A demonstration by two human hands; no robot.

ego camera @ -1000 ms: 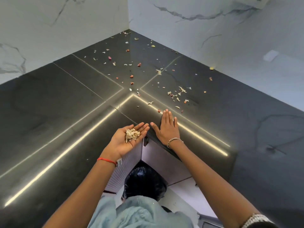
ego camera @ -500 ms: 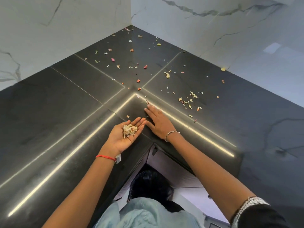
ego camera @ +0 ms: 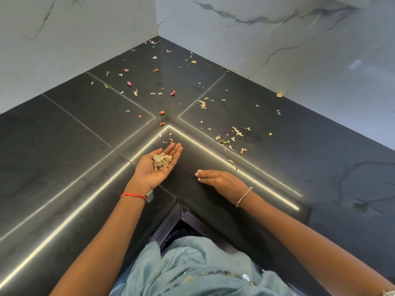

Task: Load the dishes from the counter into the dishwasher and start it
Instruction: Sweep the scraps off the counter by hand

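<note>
Heap of pale scraps (ego camera: 162,160): lying in upturned left hand (ego camera: 155,167), fingers nearly straight, not closed over it, above black counter (ego camera: 64,146) at its inner corner. Right hand (ego camera: 220,181): palm down on counter just beside, fingers straight and together, gripping nothing. Loose scraps (ego camera: 233,137): strewn across counter toward marble walls (ego camera: 74,39). Red thread (ego camera: 132,195) on left wrist; bead bracelet (ego camera: 244,196) on right.

Black corner counter (ego camera: 64,146), 2 marble walls (ego camera: 74,39) behind. Left hand (ego camera: 154,169) palm up, cupping 1 small heap of scraps (ego camera: 162,160). Right hand (ego camera: 220,181) palm down, fingers straight, on counter. Loose bits (ego camera: 233,135) scattered toward the corner.
</note>
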